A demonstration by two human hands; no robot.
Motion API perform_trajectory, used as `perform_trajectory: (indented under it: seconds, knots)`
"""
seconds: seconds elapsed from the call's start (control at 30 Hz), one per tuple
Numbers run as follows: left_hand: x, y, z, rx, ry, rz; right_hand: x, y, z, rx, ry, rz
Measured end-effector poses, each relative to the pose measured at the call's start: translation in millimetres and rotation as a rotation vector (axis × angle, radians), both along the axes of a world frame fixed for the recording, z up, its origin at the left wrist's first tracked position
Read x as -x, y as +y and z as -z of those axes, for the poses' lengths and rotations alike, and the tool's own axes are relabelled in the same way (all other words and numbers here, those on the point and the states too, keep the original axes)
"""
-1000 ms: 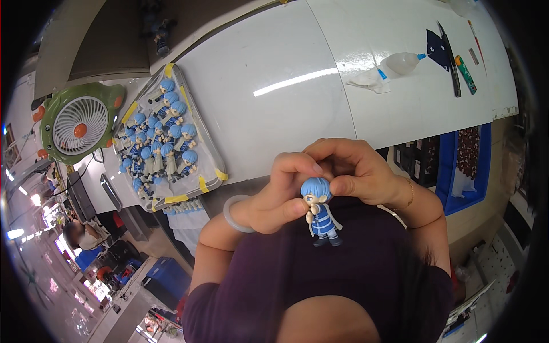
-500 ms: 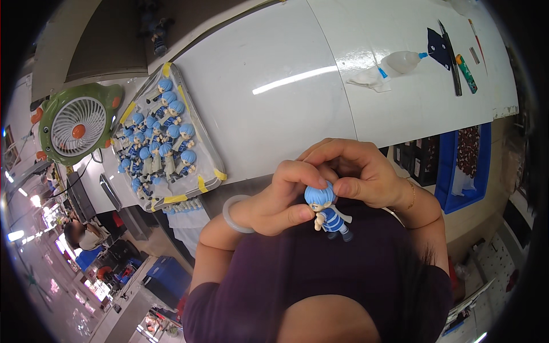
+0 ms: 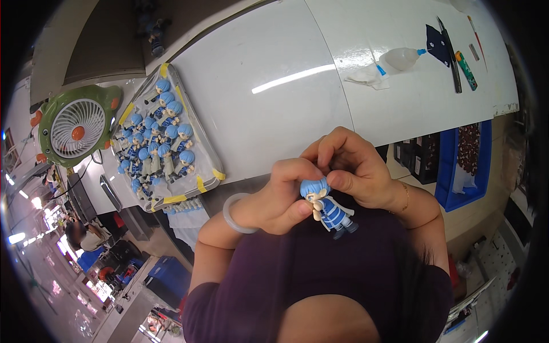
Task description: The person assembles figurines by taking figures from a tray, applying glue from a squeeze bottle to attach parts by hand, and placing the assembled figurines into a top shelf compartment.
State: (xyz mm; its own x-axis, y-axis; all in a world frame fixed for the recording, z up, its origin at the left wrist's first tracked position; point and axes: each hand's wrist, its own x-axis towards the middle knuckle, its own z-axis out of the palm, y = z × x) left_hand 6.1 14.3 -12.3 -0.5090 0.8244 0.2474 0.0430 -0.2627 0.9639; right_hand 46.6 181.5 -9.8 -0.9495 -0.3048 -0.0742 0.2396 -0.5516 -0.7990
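A small blue-haired figurine (image 3: 333, 212) in a blue and white outfit with a pale cape is held in front of my chest, its head up and its dark feet down to the right. My left hand (image 3: 281, 197), with a pale bangle at the wrist, grips it by the head and front between thumb and fingers. Against the top of the blue hair rests the thumb of my right hand (image 3: 366, 171), whose other fingers curl behind. The fingertips behind the head are partly hidden.
Left on the white table (image 3: 257, 126) is a tray (image 3: 214, 154) of several similar figurines, beside a green fan (image 3: 79, 127). Far right lie a squeeze bottle (image 3: 400, 59), a dark cloth (image 3: 437, 46), a black pen-like tool (image 3: 452, 60) and a green-handled cutter (image 3: 466, 71). A blue bin (image 3: 486, 154) stands below.
The figurine has turned in my fingers, so more of its body and cape shows. My right hand's fingers have risen and shifted a little; my left hand stays nearly in place.
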Motion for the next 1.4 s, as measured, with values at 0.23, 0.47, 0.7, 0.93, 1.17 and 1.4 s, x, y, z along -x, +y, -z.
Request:
perform_trajectory:
  seconds: [0.23, 0.47, 0.7, 0.93, 1.17, 1.4]
  knots:
    - [0, 3, 2, -0.096, -0.087, -0.038, 0, -3, -1, 0.013, 0.022, 0.000]
    - [6, 8, -1, -0.065, -0.067, -0.039, 0, 0, 3, -0.149, 0.126, 0.051]
    - [14, 7, -5, -0.162, 0.002, 0.076, 26, 73, 29, -0.947, 0.409, 1.380]
    - [9, 7, -6, -0.130, -0.018, -0.043, 41, 126, 51, -1.411, 0.194, 0.749]
    - [8, 7, -6, -0.168, -0.043, -0.040, 38, 109, 40, -1.022, 0.178, 0.676]
    - [14, 3, -9, -0.148, 0.024, 0.056, 8, 56, -25, -1.113, 0.507, 0.519]
